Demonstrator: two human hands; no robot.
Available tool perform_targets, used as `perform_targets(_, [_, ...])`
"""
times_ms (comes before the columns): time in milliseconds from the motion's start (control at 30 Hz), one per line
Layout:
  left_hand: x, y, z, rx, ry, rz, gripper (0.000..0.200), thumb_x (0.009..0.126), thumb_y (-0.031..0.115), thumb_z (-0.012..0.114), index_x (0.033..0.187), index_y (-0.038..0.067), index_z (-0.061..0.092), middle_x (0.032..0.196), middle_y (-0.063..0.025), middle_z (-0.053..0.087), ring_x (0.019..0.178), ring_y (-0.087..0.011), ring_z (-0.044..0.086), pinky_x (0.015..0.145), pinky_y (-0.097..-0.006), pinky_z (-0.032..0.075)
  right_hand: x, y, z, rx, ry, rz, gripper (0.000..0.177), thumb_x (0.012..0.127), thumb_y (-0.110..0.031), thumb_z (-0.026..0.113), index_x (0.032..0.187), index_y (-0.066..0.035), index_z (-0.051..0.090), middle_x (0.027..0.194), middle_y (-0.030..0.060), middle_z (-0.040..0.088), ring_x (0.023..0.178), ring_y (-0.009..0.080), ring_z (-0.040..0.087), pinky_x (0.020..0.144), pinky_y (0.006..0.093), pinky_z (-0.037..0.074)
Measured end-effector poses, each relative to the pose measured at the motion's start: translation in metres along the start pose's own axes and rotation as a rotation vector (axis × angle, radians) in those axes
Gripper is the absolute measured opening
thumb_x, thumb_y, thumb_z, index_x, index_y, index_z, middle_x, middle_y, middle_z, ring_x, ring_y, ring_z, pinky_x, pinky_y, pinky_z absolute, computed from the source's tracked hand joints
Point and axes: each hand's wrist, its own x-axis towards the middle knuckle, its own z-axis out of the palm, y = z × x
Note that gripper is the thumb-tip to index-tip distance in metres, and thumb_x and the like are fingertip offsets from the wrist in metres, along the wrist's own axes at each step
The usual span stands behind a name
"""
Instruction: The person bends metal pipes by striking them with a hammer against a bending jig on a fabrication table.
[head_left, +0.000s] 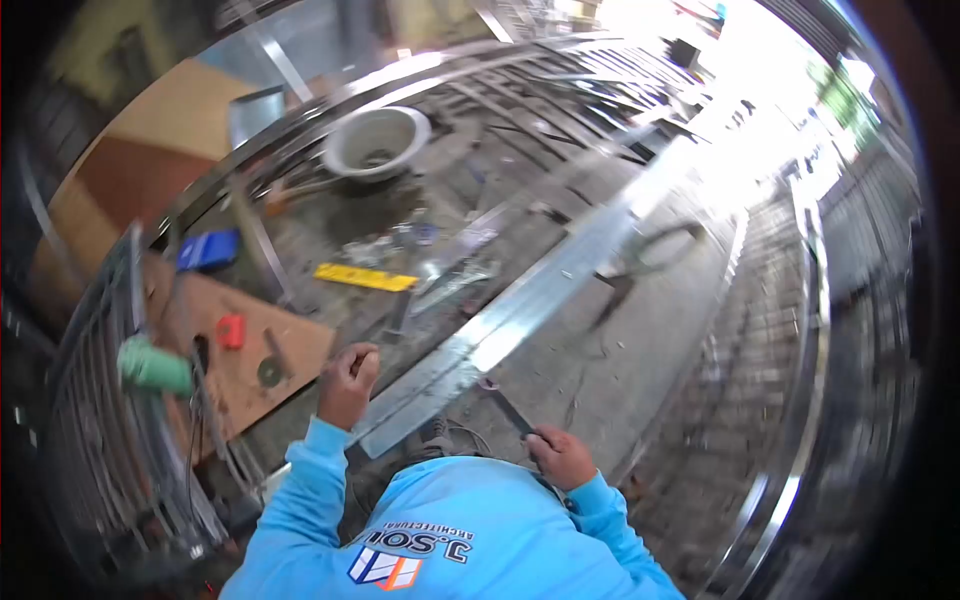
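Observation:
My right hand (562, 457) is wrapped around one end of a flat dark metal strip (513, 411), which slants up and left to a pinkish tip. That tip lies close to the edge of a long, shiny metal channel (520, 325) running from near my body to the far right. My left hand (348, 385) is closed in a fist beside the channel's near left end. Its curled fingers hide whatever they may hold.
A brown board (290, 345) at left carries a red object (231, 331) and a green disc (270, 371). Beyond are a yellow strip (365, 277), a blue box (208, 250) and a white tub (376, 145). Metal grilles (100, 430) stand left; long rails (815, 330) run along the right.

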Motion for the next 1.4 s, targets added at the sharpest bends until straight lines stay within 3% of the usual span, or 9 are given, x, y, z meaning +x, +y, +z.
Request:
perform_targets(67, [0.009, -0.012, -0.045, 0.153, 0.126, 0.041, 0.021, 0.087, 0.021, 0.058, 0.094, 0.001, 0.063, 0.077, -0.0116, 0.061, 0.068, -0.0214, 0.06, 0.063, -0.0328, 0.048, 0.024, 0.018, 0.009, 0.091, 0.02, 0.049, 0.019, 0.091, -0.02, 0.055, 0.092, -0.001, 0.06, 0.063, 0.0029, 0.054, 0.054, 0.0108, 0.049, 0.048, 0.0277, 0.041])
perform_targets(300, [0.004, -0.099, -0.179, 0.463, 0.571, -0.245, 0.024, 0.086, 0.024, 0.056, 0.091, 0.002, 0.061, 0.083, -0.0168, 0.063, 0.08, -0.0359, 0.061, 0.073, -0.0431, 0.049, 0.113, -0.059, 0.054, -0.132, -0.166, -0.017, 0.019, 0.092, -0.018, 0.05, 0.087, -0.002, 0.059, 0.058, 0.004, 0.053, 0.049, 0.0115, 0.05, 0.045, 0.0292, 0.039])
perform_targets(433, [0.01, -0.162, -0.252, 0.731, 0.914, -0.35, 0.029, 0.085, 0.027, 0.055, 0.101, 0.003, 0.06, 0.098, -0.0195, 0.062, 0.092, -0.0383, 0.059, 0.08, -0.046, 0.048, 0.15, -0.096, 0.103, -0.331, -0.304, -0.129, 0.02, 0.092, -0.019, 0.05, 0.086, -0.001, 0.058, 0.058, 0.0066, 0.056, 0.05, 0.0147, 0.053, 0.046, 0.0321, 0.041])
perform_targets(733, [0.114, -0.304, -0.385, 0.542, 1.009, -0.765, 0.039, 0.083, 0.032, 0.054, 0.106, 0.0, 0.062, 0.104, -0.0263, 0.063, 0.094, -0.0391, 0.063, 0.085, -0.0462, 0.048, 0.18, -0.141, 0.18, -0.496, -0.469, -0.295, 0.02, 0.089, -0.02, 0.054, 0.083, -0.001, 0.057, 0.064, 0.0165, 0.057, 0.06, 0.0335, 0.058, 0.056, 0.0401, 0.045])
perform_targets(967, [0.15, -0.208, -0.459, 0.277, 1.354, -0.454, 0.044, 0.09, 0.025, 0.044, 0.118, -0.008, 0.053, 0.11, -0.0302, 0.058, 0.106, -0.0435, 0.055, 0.091, -0.0468, 0.044, 0.176, -0.131, 0.165, -0.446, -0.441, -0.124, 0.02, 0.09, -0.019, 0.052, 0.09, -0.001, 0.061, 0.063, 0.0116, 0.058, 0.056, 0.0219, 0.058, 0.053, 0.035, 0.045])
perform_targets(1100, [0.16, -0.141, -0.438, 0.483, 1.155, -0.346, 0.037, 0.093, 0.023, 0.042, 0.125, 0.006, 0.052, 0.109, -0.0229, 0.061, 0.101, -0.0421, 0.057, 0.085, -0.0474, 0.045, 0.179, -0.109, 0.162, -0.343, -0.375, -0.116, 0.021, 0.091, -0.02, 0.052, 0.09, -0.002, 0.062, 0.061, 0.0087, 0.057, 0.056, 0.0174, 0.056, 0.052, 0.0326, 0.044])
perform_targets(1167, [0.165, -0.137, -0.423, 0.53, 1.015, -0.252, 0.037, 0.093, 0.024, 0.043, 0.126, 0.009, 0.052, 0.111, -0.0226, 0.061, 0.101, -0.0419, 0.057, 0.085, -0.0471, 0.045, 0.179, -0.116, 0.165, -0.464, -0.368, -0.162, 0.021, 0.09, -0.021, 0.053, 0.091, -0.002, 0.062, 0.064, 0.0124, 0.058, 0.059, 0.0252, 0.058, 0.055, 0.0367, 0.046])
perform_targets(1233, [0.174, -0.154, -0.396, 0.589, 0.829, -0.369, 0.038, 0.094, 0.025, 0.042, 0.128, 0.009, 0.05, 0.112, -0.023, 0.06, 0.101, -0.0407, 0.058, 0.086, -0.0477, 0.045, 0.182, -0.12, 0.167, -0.566, -0.388, -0.201, 0.02, 0.09, -0.022, 0.054, 0.095, -0.004, 0.061, 0.068, 0.017, 0.061, 0.066, 0.0349, 0.061, 0.06, 0.0414, 0.048])
perform_targets(1400, [0.181, -0.212, -0.316, 0.535, 0.524, -0.487, 0.038, 0.094, 0.027, 0.042, 0.123, 0.006, 0.052, 0.109, -0.0246, 0.06, 0.101, -0.0416, 0.058, 0.087, -0.0485, 0.046, 0.18, -0.129, 0.174, -0.407, -0.427, -0.175, 0.021, 0.092, -0.022, 0.052, 0.095, -0.003, 0.061, 0.069, 0.014, 0.061, 0.065, 0.03, 0.062, 0.06, 0.0386, 0.048])
